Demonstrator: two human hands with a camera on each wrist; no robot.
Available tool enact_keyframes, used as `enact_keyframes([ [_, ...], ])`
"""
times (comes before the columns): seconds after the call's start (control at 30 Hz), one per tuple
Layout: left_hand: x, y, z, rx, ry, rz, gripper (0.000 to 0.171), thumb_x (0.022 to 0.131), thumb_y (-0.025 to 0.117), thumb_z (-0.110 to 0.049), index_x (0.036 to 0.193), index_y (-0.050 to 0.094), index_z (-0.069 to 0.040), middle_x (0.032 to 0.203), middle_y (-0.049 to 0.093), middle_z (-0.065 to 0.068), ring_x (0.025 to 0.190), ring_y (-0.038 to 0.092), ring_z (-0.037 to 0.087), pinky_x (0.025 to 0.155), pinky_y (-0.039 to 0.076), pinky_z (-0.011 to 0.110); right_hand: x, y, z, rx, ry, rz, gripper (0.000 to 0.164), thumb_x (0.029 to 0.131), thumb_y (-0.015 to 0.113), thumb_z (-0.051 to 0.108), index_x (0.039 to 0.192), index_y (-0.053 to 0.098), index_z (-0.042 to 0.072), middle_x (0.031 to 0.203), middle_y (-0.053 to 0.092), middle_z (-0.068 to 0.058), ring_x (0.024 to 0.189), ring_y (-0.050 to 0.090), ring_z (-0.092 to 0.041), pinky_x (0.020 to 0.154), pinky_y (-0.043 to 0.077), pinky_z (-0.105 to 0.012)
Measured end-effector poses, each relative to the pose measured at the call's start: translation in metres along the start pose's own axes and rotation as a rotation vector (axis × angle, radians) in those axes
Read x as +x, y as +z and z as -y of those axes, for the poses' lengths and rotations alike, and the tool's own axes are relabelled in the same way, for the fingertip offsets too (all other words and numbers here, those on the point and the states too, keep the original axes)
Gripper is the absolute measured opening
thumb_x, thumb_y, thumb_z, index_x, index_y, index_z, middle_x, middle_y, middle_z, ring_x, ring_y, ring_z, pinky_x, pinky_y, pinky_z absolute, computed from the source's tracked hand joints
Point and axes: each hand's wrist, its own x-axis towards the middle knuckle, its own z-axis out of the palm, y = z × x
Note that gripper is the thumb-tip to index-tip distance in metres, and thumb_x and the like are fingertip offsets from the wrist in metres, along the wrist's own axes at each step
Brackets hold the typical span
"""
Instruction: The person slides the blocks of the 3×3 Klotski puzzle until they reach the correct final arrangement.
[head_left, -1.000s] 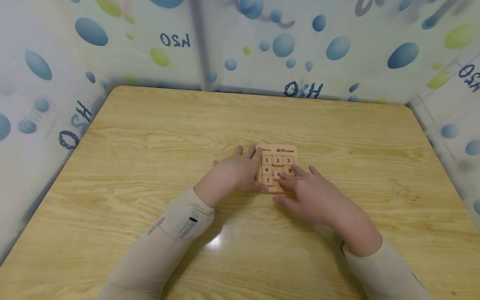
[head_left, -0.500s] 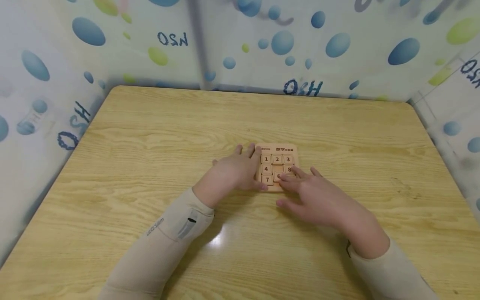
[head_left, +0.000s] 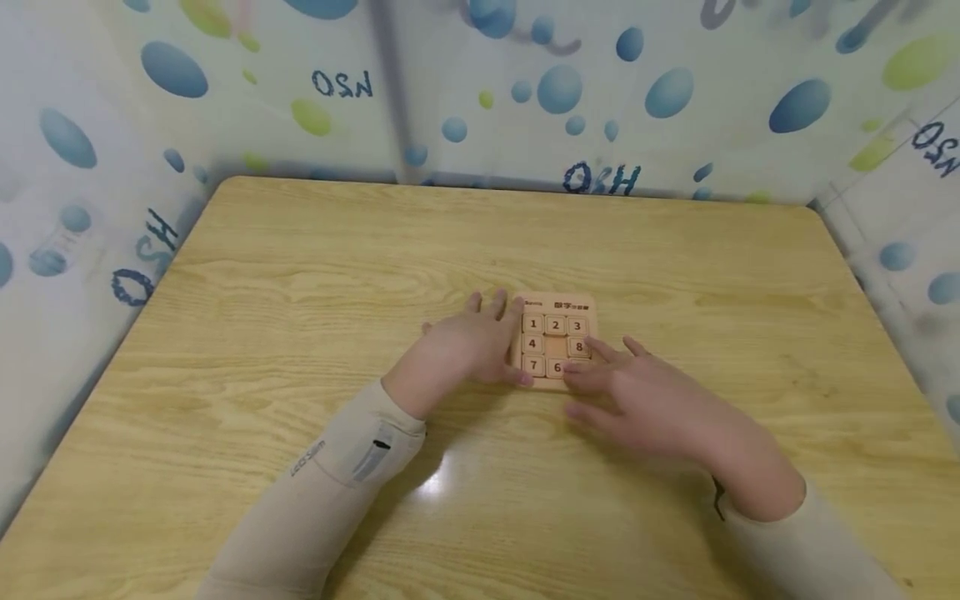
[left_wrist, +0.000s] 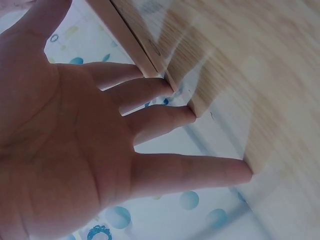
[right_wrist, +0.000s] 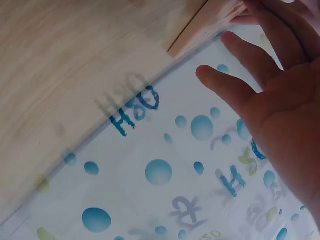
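1. Bubble-patterned walls [head_left: 420, 75] stand behind a wood-grain table [head_left: 315, 275]; a number puzzle board [head_left: 546, 298] lies flat near its middle
2. The left hand [head_left: 471, 348], fingers outstretched and spread, touches the board's left side; the right hand [head_left: 648, 396], fingers also extended and gripping nothing, reaches over its lower right corner
3. The left wrist view shows the left palm [left_wrist: 60, 135], hidden in the head view, with the little finger [left_wrist: 200, 170] meeting the table
4. Tile 6 [head_left: 556, 367] sits lower than a second ago, level with tile 7 [head_left: 533, 365]
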Motion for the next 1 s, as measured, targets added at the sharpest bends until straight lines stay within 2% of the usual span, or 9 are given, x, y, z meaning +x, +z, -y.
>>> enact_keyframes([
  [0.1,0.0,0.0,0.001,-0.008,0.001,0.002,0.119,0.09,0.075,-0.065,0.173,0.002,-0.023,0.182,-0.005,0.004,0.168,-0.002,0.038,0.113,0.019,0.091,-0.001,-0.006,-0.004,-0.009,0.018,-0.027,0.048,0.107,0.064,0.043,0.145,0.068,0.014,0.152,0.065,-0.005,0.159,0.037,-0.042,0.128,0.02,-0.075],
  [0.23,0.001,0.001,0.0,-0.007,-0.004,0.004,0.119,0.09,0.075,-0.065,0.173,0.002,-0.024,0.182,-0.005,0.003,0.168,-0.002,0.038,0.113,0.019,0.091,0.001,-0.01,-0.006,-0.024,0.036,-0.029,0.055,0.108,0.06,0.046,0.152,0.061,0.014,0.16,0.057,-0.006,0.16,0.034,-0.042,0.129,0.019,-0.074],
  [0.4,0.001,0.002,0.002,-0.002,-0.002,0.009,0.119,0.09,0.074,-0.067,0.173,0.001,-0.024,0.182,-0.005,0.003,0.168,-0.002,0.038,0.113,0.021,0.091,0.007,0.0,0.0,-0.046,-0.033,0.007,0.055,0.109,0.059,0.045,0.153,0.06,0.013,0.163,0.054,-0.006,0.16,0.034,-0.044,0.125,0.024,-0.077],
  [0.6,0.001,0.002,0.002,-0.001,0.003,0.001,0.119,0.09,0.074,-0.066,0.173,0.0,-0.024,0.182,-0.005,0.003,0.168,-0.001,0.038,0.112,0.021,0.091,0.006,0.007,0.006,-0.059,-0.045,0.042,0.054,0.109,0.058,0.045,0.151,0.061,0.011,0.161,0.056,-0.006,0.16,0.035,-0.042,0.125,0.026,-0.076],
  [0.7,0.001,0.002,0.002,0.001,-0.004,0.0,0.119,0.09,0.074,-0.066,0.173,0.0,-0.024,0.182,-0.005,0.003,0.168,-0.001,0.038,0.113,0.021,0.091,0.004,0.004,0.005,-0.066,-0.013,0.041,0.059,0.108,0.058,0.048,0.154,0.057,0.011,0.163,0.053,-0.008,0.161,0.033,-0.042,0.126,0.024,-0.076],
  [0.87,0.0,0.002,0.001,-0.002,-0.002,0.003,0.119,0.09,0.074,-0.066,0.173,0.001,-0.022,0.182,-0.005,0.004,0.168,-0.002,0.038,0.113,0.02,0.091,0.005,0.002,-0.003,-0.128,0.088,0.03,0.066,0.108,0.058,0.048,0.159,0.05,0.007,0.167,0.047,-0.011,0.161,0.031,-0.045,0.125,0.024,-0.078],
  [1.0,0.0,0.002,0.002,-0.005,-0.003,0.0,0.119,0.09,0.074,-0.066,0.173,0.002,-0.022,0.182,-0.004,0.003,0.168,-0.002,0.038,0.113,0.021,0.091,0.009,0.004,-0.005,-0.112,0.087,0.018,0.064,0.108,0.059,0.046,0.157,0.052,0.006,0.166,0.049,-0.011,0.161,0.031,-0.045,0.124,0.025,-0.079],
])
